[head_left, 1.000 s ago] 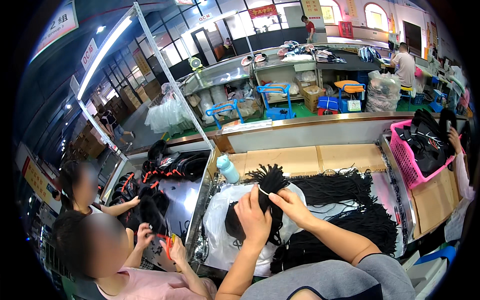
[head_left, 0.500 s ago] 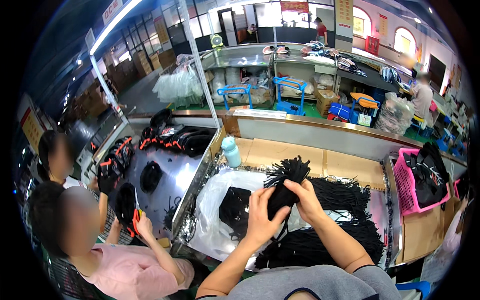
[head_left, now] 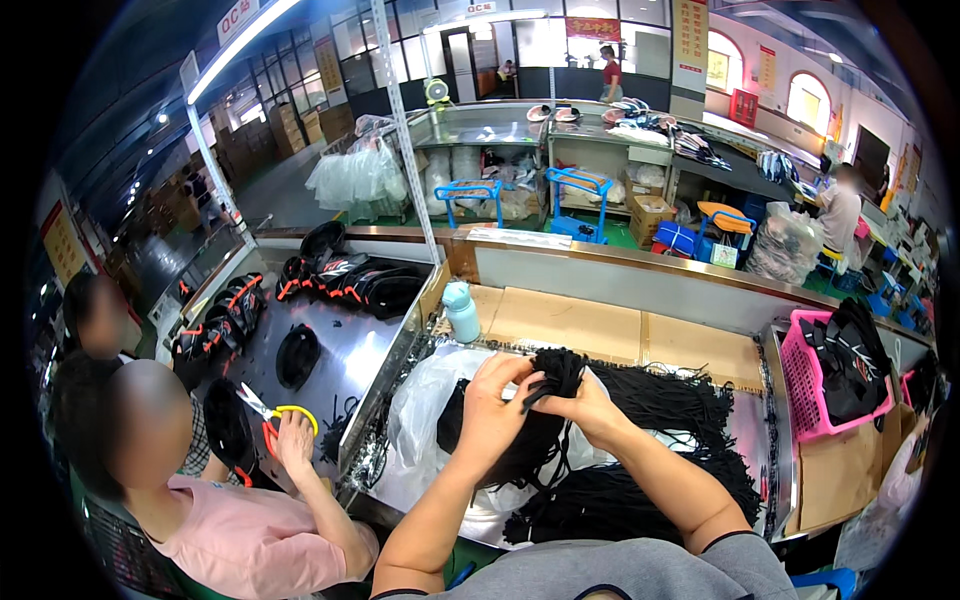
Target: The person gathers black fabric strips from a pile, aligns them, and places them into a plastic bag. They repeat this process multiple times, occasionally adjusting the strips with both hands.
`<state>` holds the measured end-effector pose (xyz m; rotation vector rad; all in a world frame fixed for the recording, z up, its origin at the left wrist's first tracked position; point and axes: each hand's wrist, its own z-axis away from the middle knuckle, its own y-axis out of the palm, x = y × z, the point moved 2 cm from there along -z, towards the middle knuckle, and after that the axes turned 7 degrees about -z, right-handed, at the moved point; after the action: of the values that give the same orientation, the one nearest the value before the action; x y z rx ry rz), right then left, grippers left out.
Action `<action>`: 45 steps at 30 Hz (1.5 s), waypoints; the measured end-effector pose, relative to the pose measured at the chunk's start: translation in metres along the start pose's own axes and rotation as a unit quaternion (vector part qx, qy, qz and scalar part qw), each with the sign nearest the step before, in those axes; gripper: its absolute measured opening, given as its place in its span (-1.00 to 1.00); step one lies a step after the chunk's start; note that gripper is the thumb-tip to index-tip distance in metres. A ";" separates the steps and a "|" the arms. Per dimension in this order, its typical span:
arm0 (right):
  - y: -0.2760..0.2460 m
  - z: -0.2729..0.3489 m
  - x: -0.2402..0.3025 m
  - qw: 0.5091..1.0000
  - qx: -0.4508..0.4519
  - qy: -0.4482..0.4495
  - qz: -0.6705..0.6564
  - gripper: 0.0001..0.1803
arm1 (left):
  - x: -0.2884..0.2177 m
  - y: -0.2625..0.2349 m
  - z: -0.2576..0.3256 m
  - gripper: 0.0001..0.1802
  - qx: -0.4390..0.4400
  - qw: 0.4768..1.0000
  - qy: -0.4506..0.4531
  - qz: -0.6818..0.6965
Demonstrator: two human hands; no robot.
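1. Black cords [head_left: 556, 378] in a bunch sit pinched between both hands, above a clear plastic bag [head_left: 420, 420].
2. Left hand [head_left: 495, 405] and right hand [head_left: 590, 408] are close together, both squeezing the bunch.
3. More loose cords [head_left: 670, 400] lie on the table beside a pink basket [head_left: 800, 385].

— What did the hands hold?

— The left hand [head_left: 492, 412] and right hand [head_left: 592, 408] both gripped a bundle [head_left: 553, 378] of black cords, touching each other over it.

— What lay around the bundle?

— A clear bag [head_left: 425, 420] just left of it, a cord pile [head_left: 660, 430] to its right, a bottle [head_left: 461, 311] behind it. Well left of the bundle, a co-worker's hand [head_left: 294, 440] lay by yellow scissors [head_left: 272, 416]. A pink basket [head_left: 800, 385] stood far right.
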<state>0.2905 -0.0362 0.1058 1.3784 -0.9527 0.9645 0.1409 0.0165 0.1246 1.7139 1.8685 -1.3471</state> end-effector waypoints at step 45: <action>0.157 -0.087 0.342 0.879 -0.036 -0.387 0.278 -0.73 | -0.068 -0.041 -0.017 -0.30 -0.147 0.932 0.221 -0.249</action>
<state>0.2550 0.0438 0.4817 1.4745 -2.0535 0.7548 0.1285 -0.0086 0.2006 1.5319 2.7379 -0.7817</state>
